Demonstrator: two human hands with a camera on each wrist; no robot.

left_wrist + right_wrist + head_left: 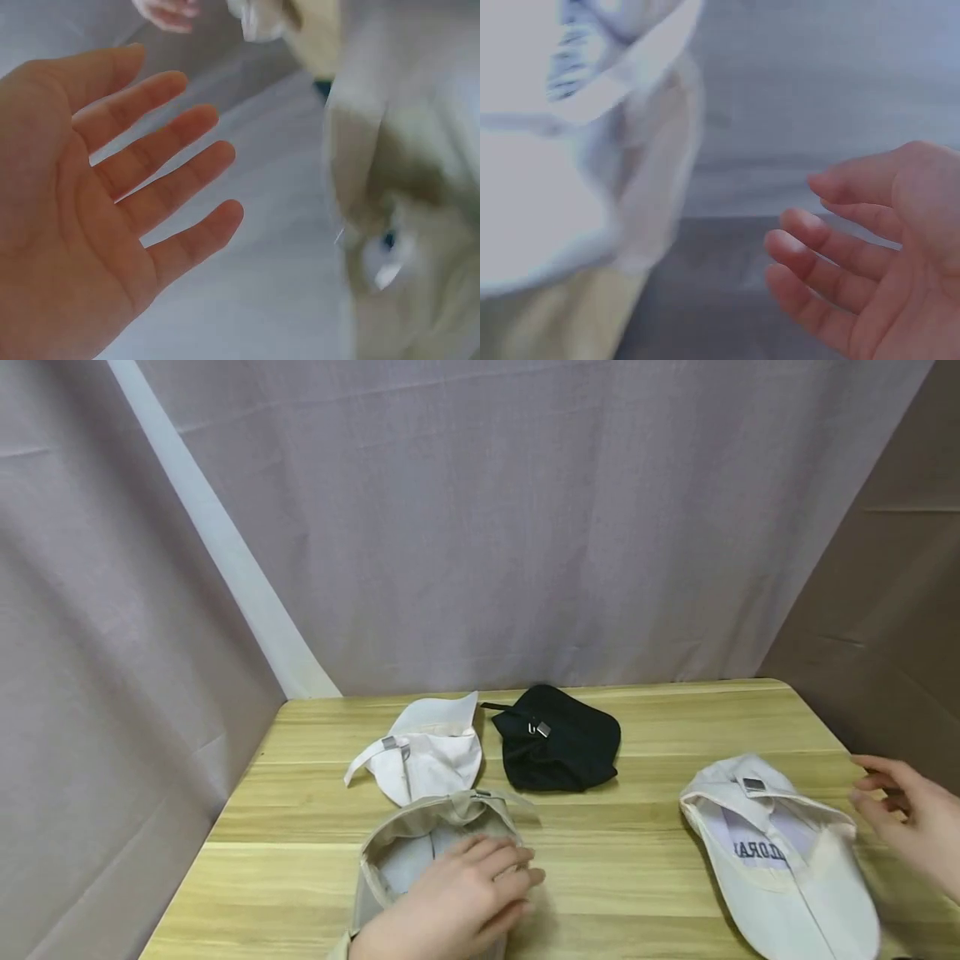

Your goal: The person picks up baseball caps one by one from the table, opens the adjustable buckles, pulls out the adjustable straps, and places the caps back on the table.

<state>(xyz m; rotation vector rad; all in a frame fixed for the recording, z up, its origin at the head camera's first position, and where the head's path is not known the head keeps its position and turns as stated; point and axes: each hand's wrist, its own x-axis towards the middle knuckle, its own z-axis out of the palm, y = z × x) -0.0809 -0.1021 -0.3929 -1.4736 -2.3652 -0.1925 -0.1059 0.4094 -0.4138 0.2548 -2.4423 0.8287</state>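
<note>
My left hand (457,897) is above a khaki cap (408,852) lying with its inside facing up at the table's near side. In the left wrist view that hand's fingers are spread and nearly straight, holding nothing; the cap shows blurred at the right. To the right lies a cream cap (832,893), opening upward, with dark lettering inside and a metal buckle on its strap. Beside it is my right hand (911,822), its fingers loosely bent around nothing. The right wrist view shows a gap between these fingers and the cap.
A white cap (438,768) with a loose strap lies behind the khaki one. Next to it is a black cap (562,743) with a metal buckle. All rest on a wooden table (615,877); grey curtains (487,527) hang behind and at the sides.
</note>
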